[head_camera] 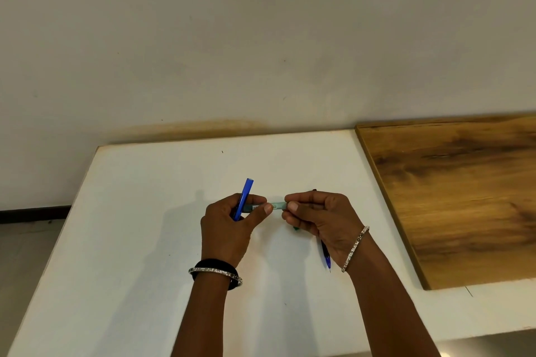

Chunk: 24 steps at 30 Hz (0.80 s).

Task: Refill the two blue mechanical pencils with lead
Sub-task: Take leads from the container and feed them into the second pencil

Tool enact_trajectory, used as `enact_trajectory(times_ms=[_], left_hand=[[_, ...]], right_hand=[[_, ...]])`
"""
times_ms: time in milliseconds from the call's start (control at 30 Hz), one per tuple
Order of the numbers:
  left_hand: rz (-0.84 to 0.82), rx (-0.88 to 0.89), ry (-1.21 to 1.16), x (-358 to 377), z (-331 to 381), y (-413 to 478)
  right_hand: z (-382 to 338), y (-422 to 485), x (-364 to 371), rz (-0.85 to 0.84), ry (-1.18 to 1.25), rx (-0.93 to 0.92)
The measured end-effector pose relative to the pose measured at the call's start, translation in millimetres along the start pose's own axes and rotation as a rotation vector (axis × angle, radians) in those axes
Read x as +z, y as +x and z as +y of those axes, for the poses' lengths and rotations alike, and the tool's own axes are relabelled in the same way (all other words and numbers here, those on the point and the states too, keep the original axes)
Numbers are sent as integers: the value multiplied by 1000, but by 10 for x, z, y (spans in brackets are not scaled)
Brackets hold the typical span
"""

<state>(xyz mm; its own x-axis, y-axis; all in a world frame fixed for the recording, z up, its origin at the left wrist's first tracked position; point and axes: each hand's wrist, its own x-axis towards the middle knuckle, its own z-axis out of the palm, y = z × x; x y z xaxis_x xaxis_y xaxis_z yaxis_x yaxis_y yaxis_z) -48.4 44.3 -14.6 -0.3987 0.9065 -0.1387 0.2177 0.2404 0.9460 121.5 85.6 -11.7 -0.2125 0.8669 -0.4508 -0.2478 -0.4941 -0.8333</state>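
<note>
My left hand (232, 220) grips one blue mechanical pencil (246, 193), which points up and away, and its thumb and forefinger also pinch the left end of a small teal lead case (277, 206). My right hand (316, 217) pinches the case's right end, holding it level above the white table (145, 211). The second blue mechanical pencil (326, 255) lies on the table under my right hand, tip towards me, mostly hidden by the palm. A small green piece (295, 228) shows just below my right fingers.
A wooden board (464, 197) lies on the table's right side. The wall rises right behind the table's far edge. The table's left edge drops to the floor (23, 246).
</note>
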Motion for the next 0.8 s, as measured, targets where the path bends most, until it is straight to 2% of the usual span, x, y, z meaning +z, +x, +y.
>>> enact_trajectory(times_ms=[500, 667, 800], left_hand=[[22, 0, -144, 37, 58, -15], [17, -14, -104, 25, 52, -7], [-16, -16, -48, 17, 53, -10]], right_hand=[[-15, -22, -12, -100, 157, 127], [-34, -25, -32, -84, 145, 98], [-49, -24, -69, -70, 24, 44]])
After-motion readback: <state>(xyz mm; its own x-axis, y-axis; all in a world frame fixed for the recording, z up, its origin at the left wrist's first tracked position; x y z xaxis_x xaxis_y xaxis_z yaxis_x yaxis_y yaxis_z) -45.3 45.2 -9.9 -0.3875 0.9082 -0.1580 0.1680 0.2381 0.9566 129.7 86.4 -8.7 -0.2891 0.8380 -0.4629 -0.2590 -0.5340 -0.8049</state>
